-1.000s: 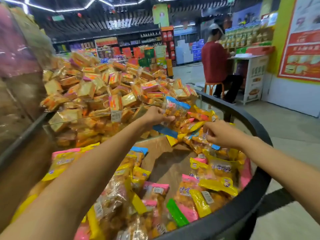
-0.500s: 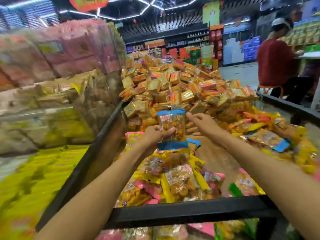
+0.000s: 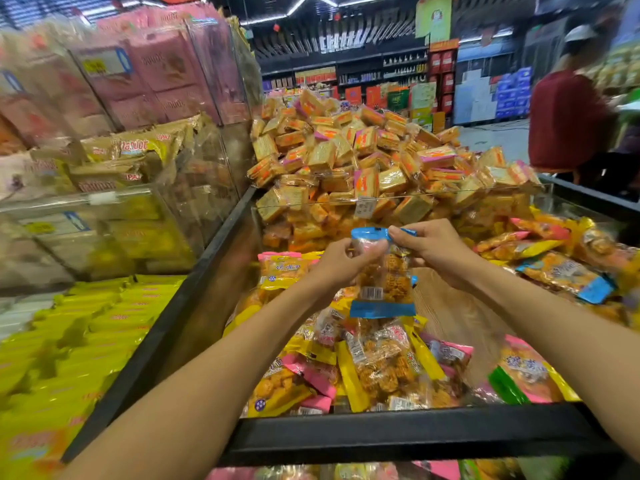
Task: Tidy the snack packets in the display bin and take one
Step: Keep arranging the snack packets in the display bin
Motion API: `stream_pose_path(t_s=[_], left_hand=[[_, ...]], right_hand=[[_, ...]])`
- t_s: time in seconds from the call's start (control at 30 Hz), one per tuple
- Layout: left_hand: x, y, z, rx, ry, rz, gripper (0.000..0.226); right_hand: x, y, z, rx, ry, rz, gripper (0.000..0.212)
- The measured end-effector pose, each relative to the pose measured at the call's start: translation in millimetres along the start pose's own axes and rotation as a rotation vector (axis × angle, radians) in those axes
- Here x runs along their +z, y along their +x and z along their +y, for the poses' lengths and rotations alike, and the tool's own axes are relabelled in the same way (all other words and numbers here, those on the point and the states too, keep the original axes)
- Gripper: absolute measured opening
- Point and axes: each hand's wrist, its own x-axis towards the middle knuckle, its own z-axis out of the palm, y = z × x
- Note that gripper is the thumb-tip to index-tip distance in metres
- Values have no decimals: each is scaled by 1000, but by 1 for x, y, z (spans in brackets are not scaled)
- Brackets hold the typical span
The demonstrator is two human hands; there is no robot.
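display bin [image 3: 408, 434] heaped with snack packets [image 3: 381, 368], blue-edged packet [image 3: 384, 271] above the bin, left hand [image 3: 341, 261] and right hand [image 3: 433, 247] both pinching its top

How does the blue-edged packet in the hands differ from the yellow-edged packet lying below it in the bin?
The blue-edged packet hangs upright above the bin, pinched by both hands; the yellow-edged packet lies flat on the pile, untouched. Their end strips are blue and yellow. Both are clear, showing orange snacks.
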Motion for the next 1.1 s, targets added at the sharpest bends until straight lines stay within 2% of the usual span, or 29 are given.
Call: stream_pose_path(t_s=[0.13, 0.23, 0.33, 0.43, 0.53, 0.6, 0.63, 0.7, 0.8, 0.87, 0.97, 1.03, 1.07, 1.1], left_hand=[[-5, -2, 7, 68, -133, 89, 29], [-8, -3, 5, 94, -149, 154, 18], [-11, -4, 7, 110, -167, 209, 19], [-18, -4, 14, 102, -249, 280, 22], [-25, -4, 17, 82, -290, 360, 27], [-28, -3, 15, 60, -284, 383, 25], [-30, -2, 14, 52, -285, 383, 23], [-31, -2, 13, 45, -301, 375, 21], [-32, -3, 17, 25, -294, 323, 27], [-32, -6, 23, -23, -225, 230, 31], [-30, -11, 23, -72, 18, 61, 54], [-28, -11, 20, -47, 211, 20, 63], [-27, -13, 19, -25, 238, 16, 58], [-28, -11, 17, -11, 240, 17, 63]], right_hand=[[2, -2, -2, 5, 4, -28, 31], [5, -4, -6, 31, 43, -68, 28], [7, -6, -10, 89, 97, -134, 32], [5, -8, -8, 189, -21, -294, 44], [11, -10, -3, 220, -134, -436, 42], [13, -8, 0, 221, -172, -440, 70], [12, -8, 1, 219, -214, -416, 84], [10, -9, -1, 209, -236, -397, 94], [7, -8, -2, 223, -137, -407, 95], [5, -8, -4, 214, -92, -391, 91], [-1, -4, -3, 214, 15, -351, 78], [-1, -4, -4, 220, 30, -279, 84], [0, -5, -6, 221, 23, -257, 89], [1, -5, -6, 225, 10, -230, 90]])
